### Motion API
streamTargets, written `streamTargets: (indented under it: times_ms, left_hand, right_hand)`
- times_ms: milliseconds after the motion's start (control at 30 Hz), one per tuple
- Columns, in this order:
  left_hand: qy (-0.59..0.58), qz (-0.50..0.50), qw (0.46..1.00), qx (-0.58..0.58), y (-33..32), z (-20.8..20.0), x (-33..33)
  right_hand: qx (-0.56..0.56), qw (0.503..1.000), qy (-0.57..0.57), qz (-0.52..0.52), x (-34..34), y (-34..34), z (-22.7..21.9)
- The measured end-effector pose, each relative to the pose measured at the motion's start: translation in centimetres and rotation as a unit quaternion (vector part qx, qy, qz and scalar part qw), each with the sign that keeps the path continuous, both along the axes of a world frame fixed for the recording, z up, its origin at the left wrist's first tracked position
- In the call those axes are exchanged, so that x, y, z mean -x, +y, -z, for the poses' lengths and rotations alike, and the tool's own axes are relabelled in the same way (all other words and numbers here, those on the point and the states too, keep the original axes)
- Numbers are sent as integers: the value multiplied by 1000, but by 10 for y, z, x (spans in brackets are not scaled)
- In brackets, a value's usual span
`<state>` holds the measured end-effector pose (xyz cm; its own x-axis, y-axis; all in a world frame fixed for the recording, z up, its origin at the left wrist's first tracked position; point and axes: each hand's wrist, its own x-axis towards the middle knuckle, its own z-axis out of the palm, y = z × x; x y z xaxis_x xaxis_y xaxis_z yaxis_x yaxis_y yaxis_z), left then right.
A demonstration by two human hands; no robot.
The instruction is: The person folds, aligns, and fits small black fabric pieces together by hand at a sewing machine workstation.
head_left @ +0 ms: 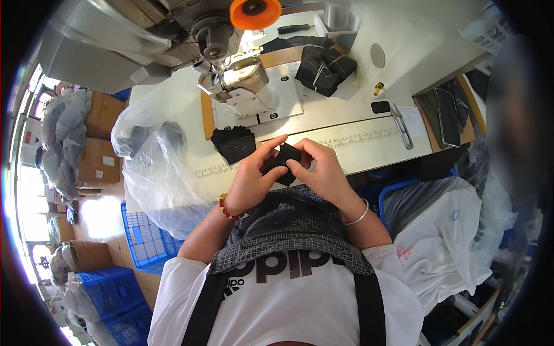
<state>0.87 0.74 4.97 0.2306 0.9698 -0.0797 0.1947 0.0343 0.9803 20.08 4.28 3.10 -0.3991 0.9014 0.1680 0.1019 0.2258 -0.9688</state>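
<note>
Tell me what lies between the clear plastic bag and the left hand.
In the head view: dark fabric pieces and part of a ruler strip.

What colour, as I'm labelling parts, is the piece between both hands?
The piece is black; the head view shows it best.

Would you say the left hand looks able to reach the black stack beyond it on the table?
Probably yes: the black stack lies close by, seemingly unobstructed, though the left hand is busy with the dark piece.
</note>
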Motion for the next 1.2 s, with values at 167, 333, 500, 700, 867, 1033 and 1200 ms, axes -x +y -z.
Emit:
streamTargets:
  times_ms: [167, 333, 500, 700, 867, 1033, 1200]
  left_hand:
    - [190, -42, 970, -147, -12, 6, -12]
    - [145, -23, 977, -156, -16, 17, -7]
    - [-201, 33, 972, 120, -18, 17, 12]
    - [-357, 61, 915, 178, -24, 20, 12]
    - [-179, 68, 974, 118, -24, 16, 13]
    - [-168, 61, 978, 110, -25, 20, 13]
    - [-196, 60, 971, 124, -23, 25, 13]
  right_hand:
    - [-59, 995, -64, 56, 10, -4, -3]
    - [-53, 996, -68, 22, 17, -8, -2]
    - [190, 957, 200, -88, 12, -7, 7]
    - [222, 950, 193, -107, 13, -12, 12]
    - [255, 942, 190, -105, 11, -12, 11]
    - [268, 936, 203, -108, 10, -12, 13]
    - [279, 932, 206, -104, 10, -12, 19]
